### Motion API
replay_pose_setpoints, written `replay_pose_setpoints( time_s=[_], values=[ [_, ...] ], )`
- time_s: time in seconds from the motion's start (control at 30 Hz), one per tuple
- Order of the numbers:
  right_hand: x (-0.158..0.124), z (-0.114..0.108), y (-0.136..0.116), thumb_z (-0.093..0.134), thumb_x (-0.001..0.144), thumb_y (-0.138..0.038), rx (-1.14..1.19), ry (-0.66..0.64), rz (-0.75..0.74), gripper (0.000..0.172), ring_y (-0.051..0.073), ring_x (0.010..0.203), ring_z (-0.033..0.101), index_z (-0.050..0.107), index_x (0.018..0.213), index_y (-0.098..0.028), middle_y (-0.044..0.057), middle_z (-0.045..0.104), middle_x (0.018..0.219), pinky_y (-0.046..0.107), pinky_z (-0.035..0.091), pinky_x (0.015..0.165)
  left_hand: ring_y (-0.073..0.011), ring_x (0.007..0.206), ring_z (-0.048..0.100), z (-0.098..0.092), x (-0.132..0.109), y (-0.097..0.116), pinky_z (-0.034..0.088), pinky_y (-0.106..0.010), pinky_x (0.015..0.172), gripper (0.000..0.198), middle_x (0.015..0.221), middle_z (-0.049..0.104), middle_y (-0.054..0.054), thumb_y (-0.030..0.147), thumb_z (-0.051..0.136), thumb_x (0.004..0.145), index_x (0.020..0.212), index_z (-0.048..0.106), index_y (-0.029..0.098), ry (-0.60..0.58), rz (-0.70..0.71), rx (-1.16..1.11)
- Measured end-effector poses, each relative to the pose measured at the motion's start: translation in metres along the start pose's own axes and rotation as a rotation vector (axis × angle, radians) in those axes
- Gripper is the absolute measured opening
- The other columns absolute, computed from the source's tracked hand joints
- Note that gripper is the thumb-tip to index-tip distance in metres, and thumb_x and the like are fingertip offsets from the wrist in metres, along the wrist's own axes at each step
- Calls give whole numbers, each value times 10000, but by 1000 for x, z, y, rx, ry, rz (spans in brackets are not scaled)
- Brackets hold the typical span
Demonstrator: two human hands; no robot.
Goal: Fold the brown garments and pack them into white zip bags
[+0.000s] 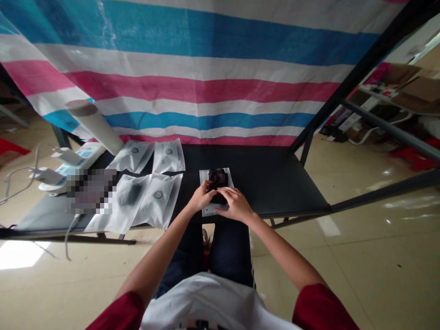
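Observation:
A small dark item (217,178) lies on a clear plastic pouch (206,174) near the front edge of the black table (275,178). My left hand (201,198) pinches the dark item's left side with curled fingers. My right hand (234,204) lies over the item's near end, fingers bent and pressed onto it and the pouch. Both hands meet over the pouch, directly in front of me.
Several more sealed pouches (151,192) lie to the left on the table. A cardboard tube (94,123) leans at the far left beside a white device (62,172) with cables. A striped tarp (192,68) hangs behind. A black metal frame (371,59) stands to the right.

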State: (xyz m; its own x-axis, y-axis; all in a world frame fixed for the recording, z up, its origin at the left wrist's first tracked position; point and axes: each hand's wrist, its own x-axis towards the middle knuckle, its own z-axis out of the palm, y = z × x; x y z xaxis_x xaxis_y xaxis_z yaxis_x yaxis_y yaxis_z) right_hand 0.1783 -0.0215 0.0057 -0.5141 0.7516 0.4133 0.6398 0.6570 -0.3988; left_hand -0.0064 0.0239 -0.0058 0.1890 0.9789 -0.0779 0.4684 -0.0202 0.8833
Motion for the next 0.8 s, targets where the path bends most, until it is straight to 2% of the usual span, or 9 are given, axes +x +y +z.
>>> replay_pose_setpoints(
  time_s=[0.13, 0.23, 0.33, 0.47, 0.53, 0.63, 0.73, 0.8],
  values=[
    [13, 3, 11, 686, 811, -214, -42, -70, 14, 412, 269, 1153, 593, 602, 1212, -169, 128, 666, 1219, 422, 436, 995, -213, 904, 618, -5, -5, -5, 479, -366, 884, 472, 1087, 614, -113, 448, 515, 861, 1207, 594, 136, 99, 67, -20],
    [32, -5, 14, 653, 810, -181, -51, -104, 51, 374, 260, 1059, 632, 616, 1182, -174, 106, 704, 1127, 399, 436, 960, -243, 1009, 612, -7, -11, -5, 451, -402, 960, 581, 1130, 615, -143, 523, 448, 909, 1320, 503, 115, 118, 69, -30],
    [56, -12, 20, 582, 877, -269, -15, -123, 224, 328, 229, 940, 670, 615, 1195, -196, 73, 728, 1037, 327, 459, 864, -254, 1090, 608, -10, -15, -4, 437, -405, 988, 641, 1158, 632, -155, 543, 387, 945, 1407, 379, 99, 74, 49, -115],
    [83, -5, 32, 506, 931, -331, -23, -266, 446, 252, 221, 952, 677, 672, 1068, -199, 80, 724, 1029, 267, 455, 778, -262, 1110, 615, -9, -15, -8, 451, -406, 974, 625, 1175, 639, -155, 547, 401, 946, 1405, 364, 123, 78, 34, -146],
    [88, 1, 35, 503, 935, -333, -66, -325, 485, 253, 224, 990, 667, 672, 1046, -182, 106, 702, 1093, 265, 451, 790, -260, 1074, 627, -7, -15, -12, 474, -410, 943, 618, 1169, 635, -156, 523, 459, 926, 1394, 367, 129, 86, 59, -109],
    [84, 7, 34, 477, 949, -332, -95, -330, 493, 275, 224, 1028, 654, 647, 1093, -171, 127, 671, 1166, 272, 451, 825, -253, 1043, 626, -3, -18, -14, 502, -419, 910, 638, 1182, 602, -149, 466, 575, 863, 1381, 369, 155, 125, 144, -11],
    [75, 6, 31, 461, 953, -324, -90, -280, 488, 270, 231, 1014, 660, 635, 1101, -180, 117, 687, 1136, 285, 456, 832, -295, 1167, 555, -2, -29, -6, 489, -460, 960, 732, 1254, 523, -151, 429, 726, 724, 1336, 413, 175, 261, 259, 122],
    [68, 2, 30, 474, 945, -317, -75, -222, 492, 258, 233, 994, 667, 628, 1102, -183, 108, 702, 1099, 288, 463, 827, -317, 1195, 532, -2, -40, 4, 475, -482, 986, 720, 1249, 513, -141, 408, 782, 651, 1258, 469, 179, 335, 273, 181]
  ],
)
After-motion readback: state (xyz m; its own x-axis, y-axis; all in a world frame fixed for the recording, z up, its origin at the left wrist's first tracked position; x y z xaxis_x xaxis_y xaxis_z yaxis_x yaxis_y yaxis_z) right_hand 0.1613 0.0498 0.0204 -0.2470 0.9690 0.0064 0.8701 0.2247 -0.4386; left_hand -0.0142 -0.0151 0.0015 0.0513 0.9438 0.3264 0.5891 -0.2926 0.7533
